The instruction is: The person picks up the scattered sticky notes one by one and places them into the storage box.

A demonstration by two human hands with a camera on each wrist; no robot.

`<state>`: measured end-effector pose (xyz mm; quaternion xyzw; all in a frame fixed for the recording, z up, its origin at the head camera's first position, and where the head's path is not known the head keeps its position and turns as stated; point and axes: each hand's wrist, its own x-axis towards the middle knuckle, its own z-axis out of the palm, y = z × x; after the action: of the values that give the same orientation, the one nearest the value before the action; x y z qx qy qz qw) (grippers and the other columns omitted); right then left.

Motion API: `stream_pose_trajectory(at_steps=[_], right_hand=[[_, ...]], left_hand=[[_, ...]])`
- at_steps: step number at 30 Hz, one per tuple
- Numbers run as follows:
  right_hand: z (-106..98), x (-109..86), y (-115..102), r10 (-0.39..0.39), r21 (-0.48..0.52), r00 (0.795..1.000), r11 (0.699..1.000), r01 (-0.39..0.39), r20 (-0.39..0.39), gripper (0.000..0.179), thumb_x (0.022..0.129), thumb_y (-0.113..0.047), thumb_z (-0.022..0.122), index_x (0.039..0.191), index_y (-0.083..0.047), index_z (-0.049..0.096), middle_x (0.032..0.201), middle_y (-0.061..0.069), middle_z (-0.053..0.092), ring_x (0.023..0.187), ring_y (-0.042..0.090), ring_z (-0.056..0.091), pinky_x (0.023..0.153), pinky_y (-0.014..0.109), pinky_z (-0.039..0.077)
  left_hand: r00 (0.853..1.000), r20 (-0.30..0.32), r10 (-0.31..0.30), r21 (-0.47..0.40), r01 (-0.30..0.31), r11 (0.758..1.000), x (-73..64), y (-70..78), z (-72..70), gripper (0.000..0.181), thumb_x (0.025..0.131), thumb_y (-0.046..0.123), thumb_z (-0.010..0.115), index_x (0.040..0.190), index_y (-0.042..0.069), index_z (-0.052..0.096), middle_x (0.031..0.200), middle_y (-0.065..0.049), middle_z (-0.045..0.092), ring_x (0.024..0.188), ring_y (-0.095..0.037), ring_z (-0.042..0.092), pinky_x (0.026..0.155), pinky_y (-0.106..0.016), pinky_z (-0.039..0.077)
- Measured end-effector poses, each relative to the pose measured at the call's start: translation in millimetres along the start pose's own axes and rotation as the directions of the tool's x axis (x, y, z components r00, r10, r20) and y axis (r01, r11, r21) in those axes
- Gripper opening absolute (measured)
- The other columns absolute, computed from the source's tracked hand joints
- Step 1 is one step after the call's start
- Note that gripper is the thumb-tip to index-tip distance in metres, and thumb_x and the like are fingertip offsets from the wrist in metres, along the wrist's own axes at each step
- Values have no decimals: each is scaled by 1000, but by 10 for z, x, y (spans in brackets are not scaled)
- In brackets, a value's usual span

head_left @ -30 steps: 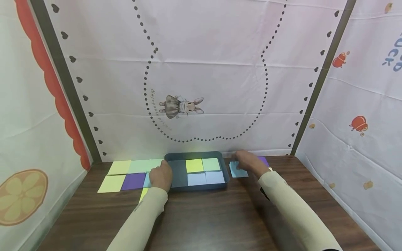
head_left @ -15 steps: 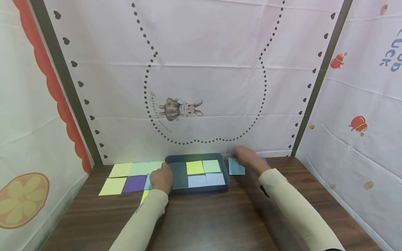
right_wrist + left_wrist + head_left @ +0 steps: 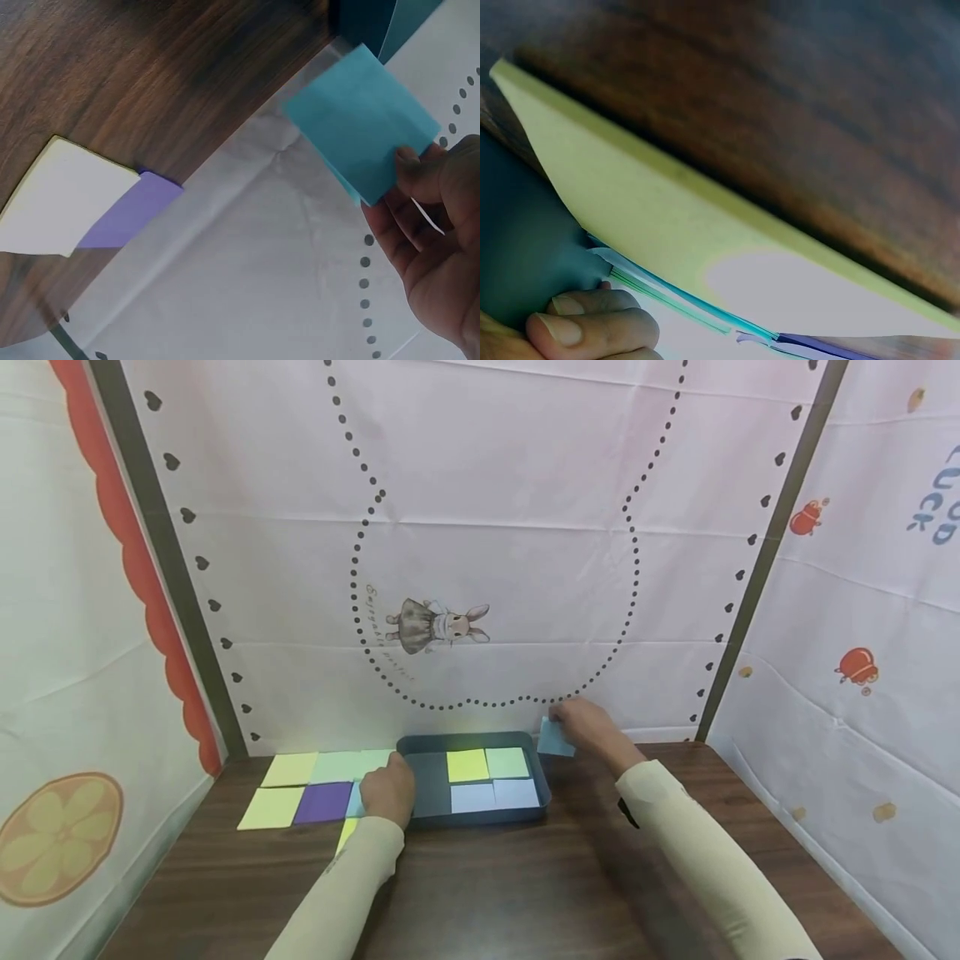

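Note:
My right hand [image 3: 588, 727] pinches a light-blue sticky note pad [image 3: 553, 739] by one edge. In the right wrist view the thumb lies on the face of the blue pad [image 3: 364, 124] and the fingers are behind it. The pad is held up beside the right back corner of a dark blue-grey tray [image 3: 480, 816]. My left hand [image 3: 387, 789] grips the tray's left wall with curled fingers. Inside the tray lie a yellow pad [image 3: 467, 766], a pale green pad [image 3: 507, 762] and two pale blue pads [image 3: 472, 798]; its left part shows bare floor.
Left of the tray, several sticky note pads lie in rows, among them a purple pad [image 3: 323, 802] and a pale yellow pad [image 3: 272, 807]. In the right wrist view a cream pad [image 3: 71, 195] overlaps a purple one [image 3: 135, 214]. A printed cloth wall [image 3: 495, 568] stands behind the table.
My right hand has lifted the light-blue pad off the table and moved it slightly left, toward the tray. The left hand has stayed at the tray's left side.

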<state>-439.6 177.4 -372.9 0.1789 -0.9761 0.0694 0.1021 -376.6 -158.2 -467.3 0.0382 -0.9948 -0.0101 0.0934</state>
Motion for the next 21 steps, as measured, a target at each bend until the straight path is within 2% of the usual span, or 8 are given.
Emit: stream_pose_trajectory(at_steps=[6, 11, 17, 20, 21], right_hand=[[-20, 17, -139, -24, -46, 995, 999, 20, -97, 37, 99, 11, 71, 132, -4, 79, 128, 18, 79, 116, 32, 76, 107, 49, 64], [-42, 46, -295, -65, -35, 984, 998, 60, -168, 43, 94, 14, 74, 132, -5, 80, 129, 17, 79, 121, 34, 75, 108, 50, 63], [4, 70, -509, -159, -45, 967, 987, 153, -199, 45, 91, 12, 78, 132, -7, 79, 129, 15, 79, 122, 33, 74, 108, 48, 62], [38, 52, -626, -175, -30, 967, 985, 172, -187, 46, 94, 10, 77, 135, -8, 78, 133, 13, 79, 125, 31, 73, 109, 47, 62], [47, 47, -666, -171, -19, 969, 985, 170, -179, 46, 94, 9, 78, 137, -9, 78, 135, 13, 78, 127, 31, 73, 110, 46, 62]], left_hand=[[1000, -1, 6, 4, -6, 1000, 17, -13, 22, 22, 111, 7, 62, 119, -13, 61, 64, -13, 60, 58, -19, 61, 59, -37, 59], [1000, -10, 4, 11, -4, 1000, 19, -18, 16, 22, 111, 9, 63, 117, -12, 61, 65, -12, 60, 58, -19, 61, 59, -37, 58], [1000, 1, -4, 2, 4, 1000, 31, -4, -9, 20, 111, 8, 62, 117, -10, 62, 68, -14, 65, 60, -21, 63, 62, -37, 60], [1000, -8, -14, -13, 14, 1000, 15, 14, -23, 18, 111, 8, 62, 116, -9, 62, 68, -14, 65, 60, -22, 65, 61, -37, 60], [999, -39, -14, -15, 13, 1000, 41, 8, 46, 18, 110, 9, 62, 115, -8, 61, 68, -14, 66, 60, -23, 65, 61, -37, 59]])
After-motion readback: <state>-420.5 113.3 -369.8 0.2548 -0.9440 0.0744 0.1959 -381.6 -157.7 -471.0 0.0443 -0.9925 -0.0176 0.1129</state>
